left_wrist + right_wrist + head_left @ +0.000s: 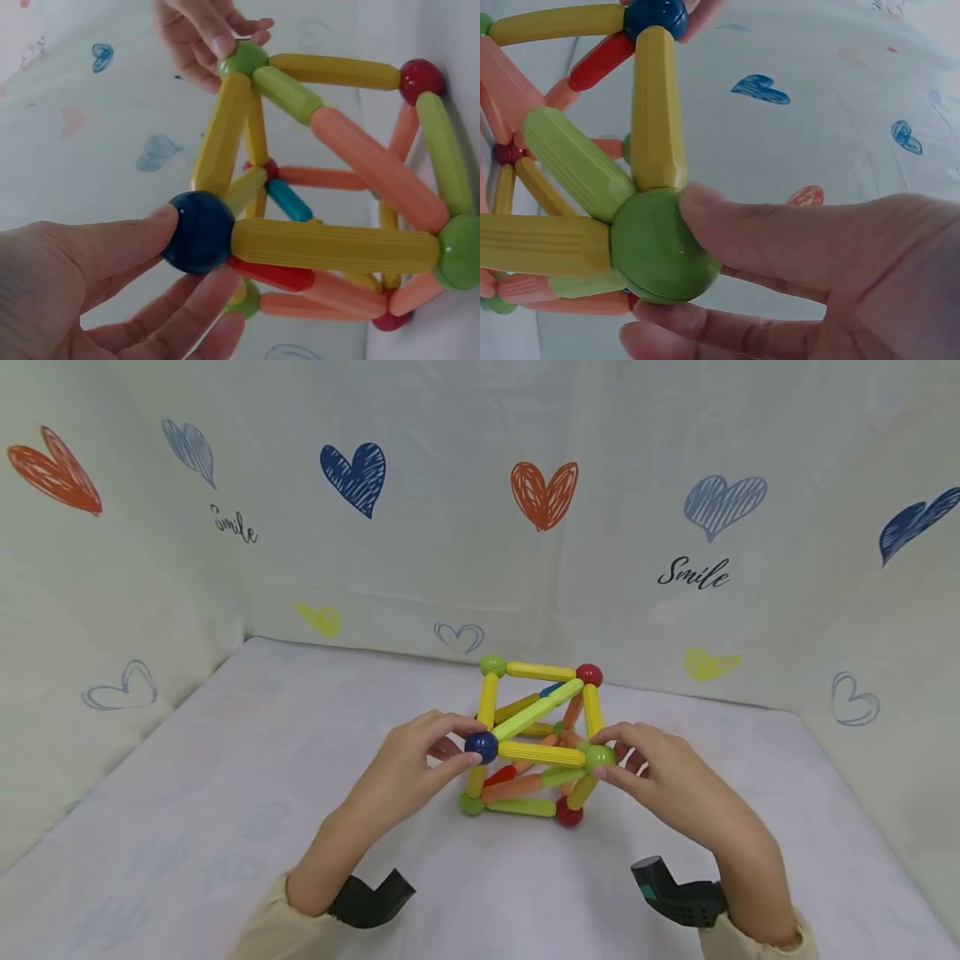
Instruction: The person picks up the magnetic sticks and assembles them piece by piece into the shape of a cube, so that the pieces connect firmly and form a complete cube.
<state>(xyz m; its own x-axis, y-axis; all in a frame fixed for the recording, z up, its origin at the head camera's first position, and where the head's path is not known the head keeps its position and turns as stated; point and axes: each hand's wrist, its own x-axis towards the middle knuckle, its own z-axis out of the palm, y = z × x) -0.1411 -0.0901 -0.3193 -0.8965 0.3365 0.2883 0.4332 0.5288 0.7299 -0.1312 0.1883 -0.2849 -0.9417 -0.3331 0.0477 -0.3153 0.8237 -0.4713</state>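
Note:
A cube-like frame of coloured rods and balls stands on the table in front of me. My left hand (408, 756) pinches the dark blue ball (481, 747) at its near upper left corner, thumb and fingers on opposite sides. At the near upper right corner, my right hand (660, 768) pinches a green ball (664, 244). A ribbed yellow rod (542, 754) joins these two balls. From the blue ball a light green rod (531, 714) slants across the top to a red ball (589, 674). Orange, red and green rods form diagonals on the sides.
The frame's lower green ball (472, 804) and lower red ball (569, 812) are at the table surface. A pale cloth (360, 877) covers the table. Behind it hangs a white curtain (450, 552) printed with hearts. Black wrist cameras (371, 900) sit on both forearms.

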